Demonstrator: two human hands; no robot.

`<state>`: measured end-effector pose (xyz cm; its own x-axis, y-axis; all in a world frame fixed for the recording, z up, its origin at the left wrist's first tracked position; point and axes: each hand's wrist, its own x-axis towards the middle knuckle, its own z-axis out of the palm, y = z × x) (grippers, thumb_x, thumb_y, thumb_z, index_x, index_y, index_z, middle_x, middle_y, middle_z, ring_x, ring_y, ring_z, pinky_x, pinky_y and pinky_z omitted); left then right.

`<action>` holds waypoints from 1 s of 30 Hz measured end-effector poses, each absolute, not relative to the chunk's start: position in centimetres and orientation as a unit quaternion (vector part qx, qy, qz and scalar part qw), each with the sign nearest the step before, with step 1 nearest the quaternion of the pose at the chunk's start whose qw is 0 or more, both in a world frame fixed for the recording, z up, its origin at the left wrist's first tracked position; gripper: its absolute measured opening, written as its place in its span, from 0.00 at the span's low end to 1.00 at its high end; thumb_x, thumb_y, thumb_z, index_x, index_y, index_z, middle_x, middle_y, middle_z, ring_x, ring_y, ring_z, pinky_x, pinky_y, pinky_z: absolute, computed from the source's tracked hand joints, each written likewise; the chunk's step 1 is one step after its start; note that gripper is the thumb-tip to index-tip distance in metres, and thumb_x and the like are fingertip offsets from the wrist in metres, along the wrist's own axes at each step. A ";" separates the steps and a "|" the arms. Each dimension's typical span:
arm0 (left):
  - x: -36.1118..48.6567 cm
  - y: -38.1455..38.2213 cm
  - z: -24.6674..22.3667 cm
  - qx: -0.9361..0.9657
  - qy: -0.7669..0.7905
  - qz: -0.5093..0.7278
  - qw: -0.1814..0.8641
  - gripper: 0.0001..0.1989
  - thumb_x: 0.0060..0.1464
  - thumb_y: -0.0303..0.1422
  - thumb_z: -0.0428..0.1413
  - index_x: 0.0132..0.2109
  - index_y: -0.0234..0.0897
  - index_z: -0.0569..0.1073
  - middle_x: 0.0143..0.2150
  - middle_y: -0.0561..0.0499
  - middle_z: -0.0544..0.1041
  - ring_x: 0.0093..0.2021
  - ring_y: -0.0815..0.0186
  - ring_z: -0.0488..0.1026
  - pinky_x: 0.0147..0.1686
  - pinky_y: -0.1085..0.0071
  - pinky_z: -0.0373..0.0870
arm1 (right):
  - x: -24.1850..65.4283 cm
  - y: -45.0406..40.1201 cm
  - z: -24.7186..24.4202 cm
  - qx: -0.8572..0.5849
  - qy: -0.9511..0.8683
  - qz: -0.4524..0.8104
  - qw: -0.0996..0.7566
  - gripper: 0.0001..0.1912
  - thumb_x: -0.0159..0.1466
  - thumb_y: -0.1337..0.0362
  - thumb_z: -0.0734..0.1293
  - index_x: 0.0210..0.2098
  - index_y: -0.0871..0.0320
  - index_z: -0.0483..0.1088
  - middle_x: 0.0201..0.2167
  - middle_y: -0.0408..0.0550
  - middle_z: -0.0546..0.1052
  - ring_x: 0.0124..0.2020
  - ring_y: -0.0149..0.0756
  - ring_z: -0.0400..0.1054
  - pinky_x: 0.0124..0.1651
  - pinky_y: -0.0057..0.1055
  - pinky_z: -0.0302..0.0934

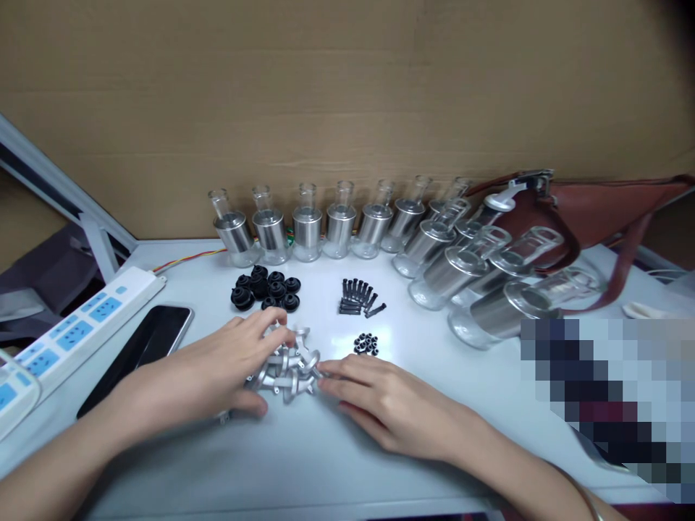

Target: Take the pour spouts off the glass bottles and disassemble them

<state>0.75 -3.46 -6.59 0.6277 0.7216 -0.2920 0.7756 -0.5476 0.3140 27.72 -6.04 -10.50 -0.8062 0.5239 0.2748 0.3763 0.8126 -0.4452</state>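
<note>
A small heap of silver-coloured, flared, spout-like parts [287,365] lies on the white table between my hands. My left hand [242,362] arches over its left side, thumb apart from the fingers, fingertips on the parts at the back. From the right, my right hand [394,405] reaches in with fingers stretched out, the tips touching the heap's right edge. Just behind the heap sit several black ribbed stoppers [266,288]. To the right of these lie short black rods [358,297], and nearer me a cluster of tiny black ring-like pieces [366,344].
Several glass bottles with metal sleeves [340,224] line the back and right; one carries a silver-and-black pourer [500,202]. A brown bag [608,217] leans behind them. At left are a power strip [76,336] and a phone [144,347]. Cardboard [347,87] walls the back.
</note>
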 end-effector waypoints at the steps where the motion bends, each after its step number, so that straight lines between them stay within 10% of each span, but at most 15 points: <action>1: 0.1 -3.5 -6.7 0.873 0.435 -0.069 0.211 0.36 0.41 0.29 0.68 0.57 0.43 0.65 0.66 0.43 0.58 0.60 0.49 0.65 0.53 0.58 0.69 | 27.7 -6.0 -10.5 -0.245 -0.930 0.193 0.196 0.16 0.70 0.70 0.57 0.52 0.64 0.72 0.51 0.54 0.76 0.48 0.40 0.73 0.53 0.38 0.69; 11: 1.1 -3.6 -7.4 0.860 0.450 -0.137 0.197 0.51 0.32 0.13 0.58 0.65 0.45 0.57 0.73 0.40 0.43 0.64 0.43 0.62 0.49 0.59 0.74 | 27.8 -6.2 -10.3 -0.267 -0.909 0.292 0.132 0.18 0.68 0.70 0.59 0.55 0.63 0.70 0.58 0.54 0.71 0.56 0.39 0.69 0.59 0.33 0.64; 20: 3.0 -3.3 -6.8 0.845 0.485 -0.164 0.158 0.45 0.44 0.32 0.68 0.66 0.42 0.56 0.72 0.35 0.45 0.67 0.41 0.55 0.50 0.50 0.72 | 28.0 -6.3 -10.5 -0.262 -0.902 0.315 0.139 0.19 0.66 0.70 0.61 0.56 0.61 0.69 0.60 0.55 0.69 0.58 0.40 0.67 0.60 0.36 0.64; 30: 4.3 -3.9 -8.1 0.895 0.410 -0.128 0.116 0.47 0.41 0.49 0.67 0.65 0.37 0.60 0.69 0.31 0.52 0.69 0.39 0.48 0.61 0.35 0.47 | 27.8 -6.2 -10.2 -0.259 -0.911 0.284 0.150 0.16 0.66 0.68 0.62 0.53 0.60 0.71 0.50 0.54 0.74 0.51 0.39 0.69 0.55 0.38 0.65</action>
<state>4.26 -3.91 -8.08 0.6306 0.7055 -0.3235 0.7646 -0.6363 0.1029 27.81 -6.19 -10.23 -0.8209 0.5568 0.1266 0.3863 0.7047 -0.5951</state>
